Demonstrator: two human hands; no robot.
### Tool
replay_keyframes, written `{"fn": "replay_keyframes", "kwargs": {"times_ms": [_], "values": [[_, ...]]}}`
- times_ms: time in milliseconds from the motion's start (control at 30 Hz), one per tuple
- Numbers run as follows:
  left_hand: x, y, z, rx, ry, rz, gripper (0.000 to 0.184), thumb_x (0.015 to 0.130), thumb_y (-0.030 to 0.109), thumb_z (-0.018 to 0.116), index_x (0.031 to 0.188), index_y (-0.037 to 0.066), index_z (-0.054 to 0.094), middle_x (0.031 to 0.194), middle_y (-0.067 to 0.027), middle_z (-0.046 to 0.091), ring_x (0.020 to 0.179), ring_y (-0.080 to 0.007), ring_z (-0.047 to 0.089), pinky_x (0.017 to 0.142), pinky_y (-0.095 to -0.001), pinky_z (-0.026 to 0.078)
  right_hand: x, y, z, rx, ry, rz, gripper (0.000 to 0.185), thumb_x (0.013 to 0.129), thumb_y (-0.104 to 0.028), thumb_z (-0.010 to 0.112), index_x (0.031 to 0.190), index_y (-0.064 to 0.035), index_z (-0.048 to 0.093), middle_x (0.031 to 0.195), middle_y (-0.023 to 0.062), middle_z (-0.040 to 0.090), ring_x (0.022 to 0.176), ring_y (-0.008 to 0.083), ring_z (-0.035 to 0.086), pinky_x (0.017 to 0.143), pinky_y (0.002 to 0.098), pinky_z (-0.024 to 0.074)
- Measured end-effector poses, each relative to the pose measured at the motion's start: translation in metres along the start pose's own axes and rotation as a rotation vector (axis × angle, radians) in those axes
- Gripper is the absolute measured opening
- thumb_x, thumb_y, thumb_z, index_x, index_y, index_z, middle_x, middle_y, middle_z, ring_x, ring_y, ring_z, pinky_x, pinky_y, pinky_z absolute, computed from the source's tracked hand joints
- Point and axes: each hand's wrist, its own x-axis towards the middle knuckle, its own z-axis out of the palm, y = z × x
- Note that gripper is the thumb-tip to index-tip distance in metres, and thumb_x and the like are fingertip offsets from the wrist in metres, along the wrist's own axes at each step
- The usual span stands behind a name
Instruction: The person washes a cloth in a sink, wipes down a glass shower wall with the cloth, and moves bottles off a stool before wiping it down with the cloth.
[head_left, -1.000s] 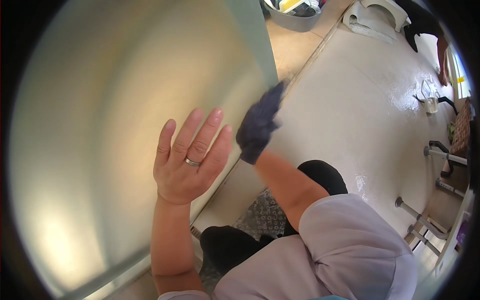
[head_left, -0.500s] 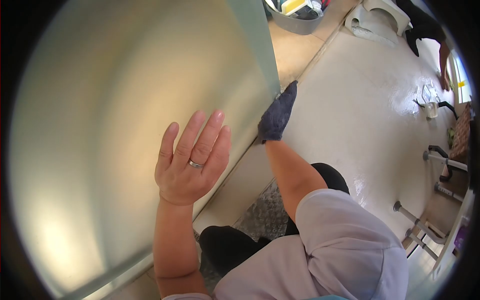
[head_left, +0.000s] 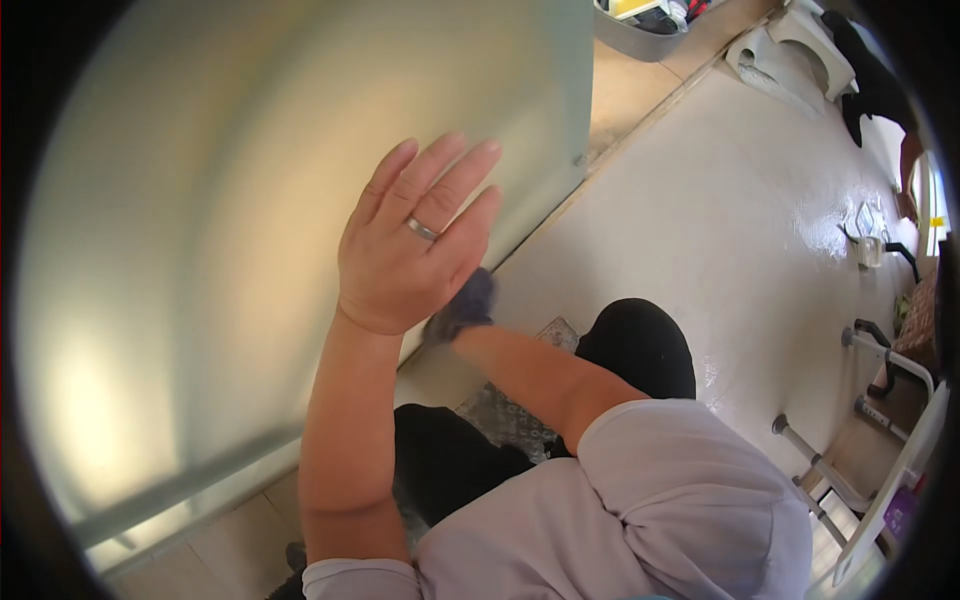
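While the bare left hand (head_left: 412, 262) is open, empty, over the flat, frosted, pale-green panel (head_left: 250, 200), the right hand (head_left: 462, 332), grip indiscernible inside dark-blue fabric (head_left: 474, 296) near the panel's foot, best laid flat

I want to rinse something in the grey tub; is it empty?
Not empty: yellow, black and red items show inside the tub. Part is out of view, so how full, I cannot tell.

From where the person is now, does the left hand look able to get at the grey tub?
Probably not without shifting forward: the grey tub sits well beyond the left hand, past the frosted panel's far edge, and that panel seems to block the direct line.
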Motion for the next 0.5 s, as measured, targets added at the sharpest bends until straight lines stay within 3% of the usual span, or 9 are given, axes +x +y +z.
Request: {"fn": "replay_keyframes", "kwargs": {"times_ms": [100,167,267,367,500], "values": [[-0.014,0.015,-0.022,-0.257,0.009,-0.158,0.025,0.072,0.004,0.064,0.096,0.011,0.065,0.121,-0.0090,0.056,0.111,-0.0323,0.053,0.093,-0.0398,0.044,0.014,-0.027,-0.005,-0.173,-0.221,-0.399,0.040,0.095,-0.035,0.037,0.121,-0.0097,0.054,0.110,0.0032,0.061,0.104,0.0167,0.054,0.090,0.0365,0.0399],[-0.038,0.027,-0.043,-0.310,-0.070,-0.207,0.026,0.072,0.002,0.064,0.097,0.009,0.064,0.121,-0.0114,0.055,0.110,-0.0354,0.053,0.091,-0.0400,0.045,0.057,-0.013,-0.023,-0.401,-0.252,-0.494,0.039,0.095,-0.035,0.039,0.119,-0.0107,0.055,0.110,0.0020,0.061,0.104,0.0158,0.055,0.088,0.0368,0.0406],[-0.088,0.036,-0.066,-0.301,-0.256,-0.314,0.026,0.073,0.002,0.064,0.098,0.008,0.064,0.120,-0.0114,0.056,0.110,-0.0338,0.054,0.091,-0.0403,0.045,0.120,0.010,-0.061,-0.988,-0.278,-0.276,0.037,0.094,-0.036,0.041,0.118,-0.0122,0.057,0.109,0.0002,0.062,0.103,0.0144,0.055,0.086,0.0372,0.0417],[-0.138,0.042,-0.085,-0.357,-0.322,-0.544,0.030,0.072,0.004,0.067,0.101,0.009,0.063,0.117,-0.0093,0.058,0.106,-0.0318,0.055,0.087,-0.0379,0.048,0.128,-0.003,-0.071,-1.641,-0.549,0.093,0.036,0.093,-0.037,0.043,0.116,-0.0137,0.059,0.108,-0.0016,0.062,0.102,0.0131,0.056,0.085,0.0376,0.0428],[-0.187,0.057,-0.080,-0.592,-0.388,-0.975,0.025,0.075,0.004,0.063,0.099,0.007,0.063,0.115,-0.0128,0.058,0.106,-0.0326,0.055,0.086,-0.0362,0.047,0.039,-0.007,-0.023,-1.192,-0.465,-0.162,0.036,0.093,-0.036,0.044,0.117,-0.0130,0.058,0.110,-0.0002,0.061,0.103,0.0146,0.055,0.086,0.0378,0.0425]]}}
